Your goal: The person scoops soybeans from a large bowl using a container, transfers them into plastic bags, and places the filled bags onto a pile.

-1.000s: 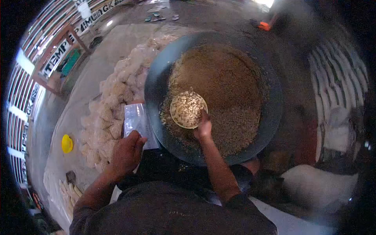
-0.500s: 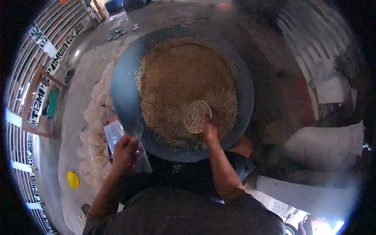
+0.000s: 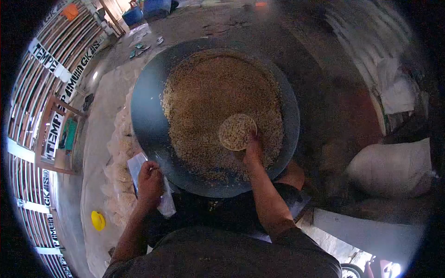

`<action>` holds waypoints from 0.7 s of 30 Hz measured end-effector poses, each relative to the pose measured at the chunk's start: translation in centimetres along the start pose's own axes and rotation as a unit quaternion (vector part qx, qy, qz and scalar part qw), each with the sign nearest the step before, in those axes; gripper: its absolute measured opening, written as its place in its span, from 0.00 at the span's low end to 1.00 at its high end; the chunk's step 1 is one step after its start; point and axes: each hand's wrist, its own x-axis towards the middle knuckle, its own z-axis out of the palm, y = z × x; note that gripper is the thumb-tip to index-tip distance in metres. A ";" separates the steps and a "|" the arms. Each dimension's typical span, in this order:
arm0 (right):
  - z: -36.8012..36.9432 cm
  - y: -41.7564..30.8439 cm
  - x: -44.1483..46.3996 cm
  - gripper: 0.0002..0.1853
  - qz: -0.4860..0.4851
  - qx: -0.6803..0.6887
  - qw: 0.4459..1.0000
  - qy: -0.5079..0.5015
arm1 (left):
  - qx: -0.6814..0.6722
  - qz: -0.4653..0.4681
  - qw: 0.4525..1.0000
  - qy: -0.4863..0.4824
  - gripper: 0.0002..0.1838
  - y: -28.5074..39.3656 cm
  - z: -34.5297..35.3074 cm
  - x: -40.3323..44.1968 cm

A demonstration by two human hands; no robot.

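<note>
A wide grey-blue basin (image 3: 147, 99) stands in front of my lap and holds a broad layer of tan, bean-like grains (image 3: 222, 83). Over the near right part of that layer, my right hand (image 3: 253, 150) grips the right edge of a small round bowl (image 3: 237, 132). The bowl is full of the same pale grains, and its rim faces up towards me. To the left of the basin, my left hand (image 3: 151, 183) is closed on a clear plastic bag (image 3: 166, 206). Part of the plastic sticks out above the fist and part hangs below it.
Several clear bags (image 3: 123, 178) with pale contents lie along the floor at left, near a yellow object (image 3: 98, 221). A large white sack (image 3: 391, 169) lies at right. Slippers (image 3: 139, 50) and a blue container (image 3: 133, 16) are at the back. A slatted wall (image 3: 28, 120) runs along the left.
The bowl has moved slightly up and to the right in view, turned more face-up and looks fuller. My left hand still grips the plastic bag. The whole view has shifted slightly.
</note>
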 end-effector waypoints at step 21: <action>0.3 4.5 3.1 0.35 -0.138 -0.229 0.963 -0.037 | 0.257 0.134 0.953 -0.083 0.06 -2.4 6.8 2.6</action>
